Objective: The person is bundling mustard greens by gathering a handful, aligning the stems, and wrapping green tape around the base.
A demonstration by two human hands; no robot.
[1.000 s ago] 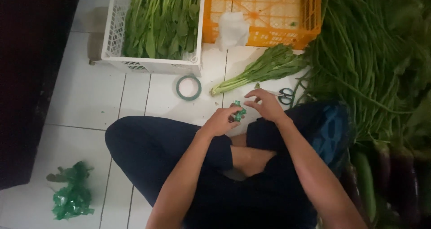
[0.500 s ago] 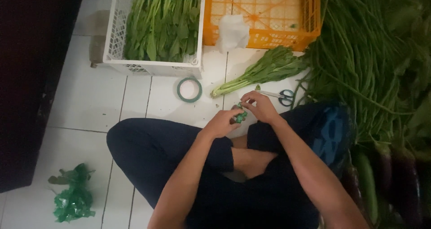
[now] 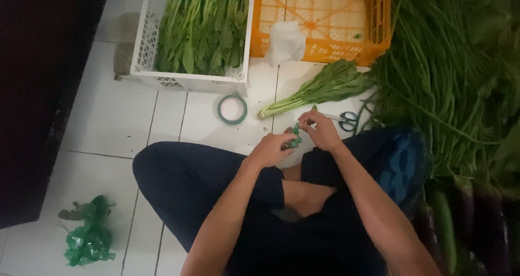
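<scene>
Both hands have drawn closer together at frame centre: left hand [image 3: 269, 148] and right hand [image 3: 320, 131] pinch a small green tape piece [image 3: 295, 141], below the leafy greens bundle [image 3: 319, 89].

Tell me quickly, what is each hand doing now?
Left hand: closed on the small crumpled green tape piece.
Right hand: pinching the same piece.

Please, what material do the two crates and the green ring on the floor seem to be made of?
White crate and orange crate: probably moulded plastic, judging by the lattice walls and even colour. Green ring: likely a roll of adhesive tape, thin glossy band around a pale core. Both hands hold a similar green scrap.
</scene>
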